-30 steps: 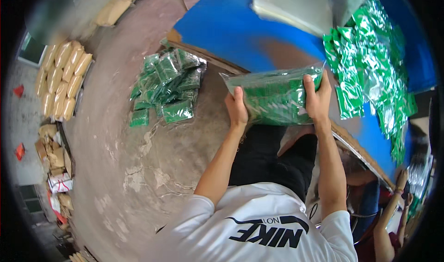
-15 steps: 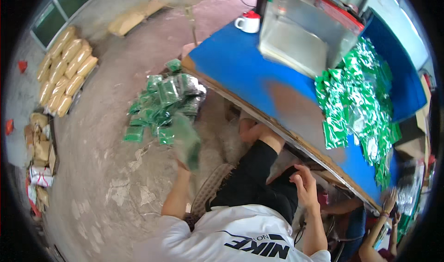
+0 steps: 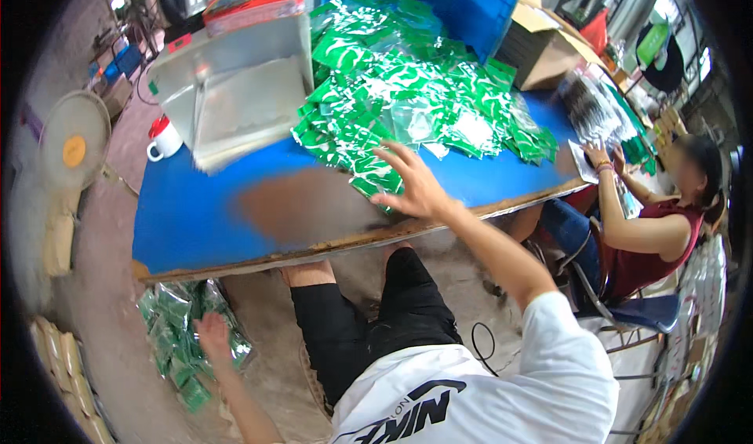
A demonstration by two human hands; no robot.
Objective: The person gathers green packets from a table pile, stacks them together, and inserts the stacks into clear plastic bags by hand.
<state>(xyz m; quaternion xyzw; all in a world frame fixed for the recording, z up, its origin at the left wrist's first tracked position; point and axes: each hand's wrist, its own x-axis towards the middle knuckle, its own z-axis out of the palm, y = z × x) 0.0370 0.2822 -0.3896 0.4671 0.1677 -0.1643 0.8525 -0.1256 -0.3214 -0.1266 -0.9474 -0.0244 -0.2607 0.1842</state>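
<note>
On the blue tabletop lies a heap of shiny green packets (image 3: pixel 408 83). My right hand (image 3: pixel 417 187) reaches to the near edge of that heap, fingers spread and thumb apart. Its fingertips are over or touching the closest packets; nothing is held in it. Down at the left, a second pile of green packets in clear wrap (image 3: pixel 176 330) rests on the floor beside the table. Over this pile is my left hand (image 3: pixel 213 338), somewhat blurred, its fingers stretched out and no packet visible in it.
The blue-topped table (image 3: pixel 188 224) has a worn brown patch and a wooden front edge. A metal tray (image 3: pixel 247 103), a white mug with red lid (image 3: pixel 163 140) and a blue bin (image 3: pixel 463 5) stand on it. A co-worker (image 3: pixel 643 228) sits at the right. A fan (image 3: pixel 74 142) stands left.
My view has swung right toward the table. My left hand held a blurred green packet and now shows none. My right hand has moved from my lap to the heap.
</note>
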